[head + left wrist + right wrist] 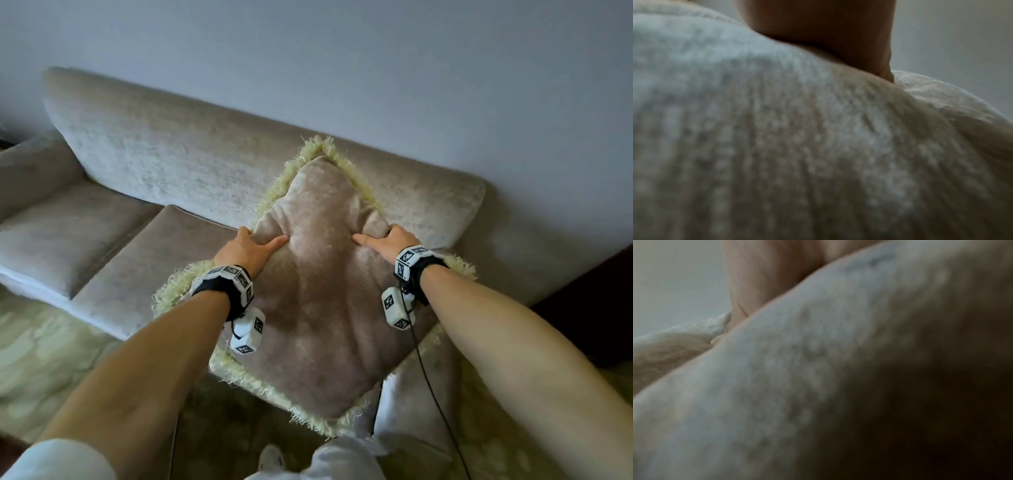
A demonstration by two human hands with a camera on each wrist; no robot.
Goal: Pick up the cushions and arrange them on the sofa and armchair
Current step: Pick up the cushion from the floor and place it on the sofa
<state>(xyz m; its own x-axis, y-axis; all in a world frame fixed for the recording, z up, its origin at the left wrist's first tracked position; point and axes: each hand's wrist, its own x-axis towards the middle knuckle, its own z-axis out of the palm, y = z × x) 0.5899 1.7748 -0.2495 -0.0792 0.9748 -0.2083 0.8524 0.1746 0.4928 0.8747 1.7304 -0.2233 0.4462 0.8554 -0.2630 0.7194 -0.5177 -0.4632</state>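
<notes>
Velvet fringed cushion, side edges clamped in left hand and right hand grip, above sofa.

The cushion is standing corner-up on the sofa, its top corner leaning against the backrest and its lower corner overhanging the seat front. The left hand is holding its left edge, the right hand its right (thumbs lying on the front face). The wall is rising behind the sofa.
</notes>
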